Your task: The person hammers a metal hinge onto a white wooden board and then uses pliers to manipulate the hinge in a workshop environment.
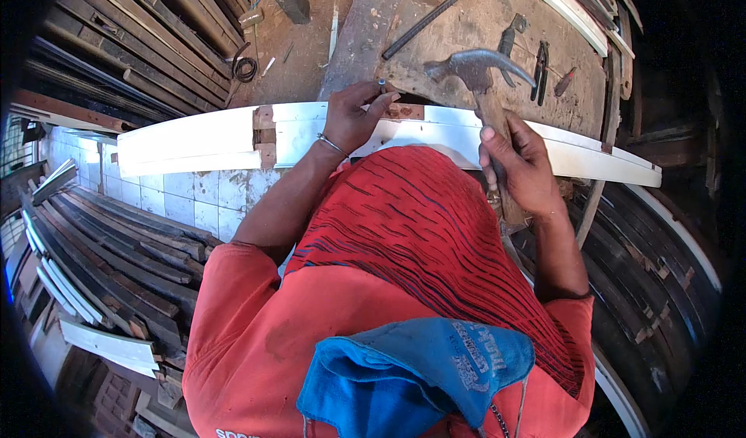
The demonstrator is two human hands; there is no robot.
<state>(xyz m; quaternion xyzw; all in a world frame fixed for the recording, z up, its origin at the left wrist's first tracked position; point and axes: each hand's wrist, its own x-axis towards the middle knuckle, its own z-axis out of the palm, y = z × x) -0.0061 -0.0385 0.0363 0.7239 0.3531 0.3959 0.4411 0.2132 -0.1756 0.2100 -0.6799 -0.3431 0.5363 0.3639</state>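
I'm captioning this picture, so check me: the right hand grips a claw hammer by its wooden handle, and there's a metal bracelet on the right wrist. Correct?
Not quite: the head view shows the metal bracelet on the left wrist. The right hand does grip the claw hammer by its wooden handle.

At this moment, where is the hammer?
In the head view, the hammer is right of centre, gripped in the right hand. It shows partly in front of the white board, with the pliers just right of its head.
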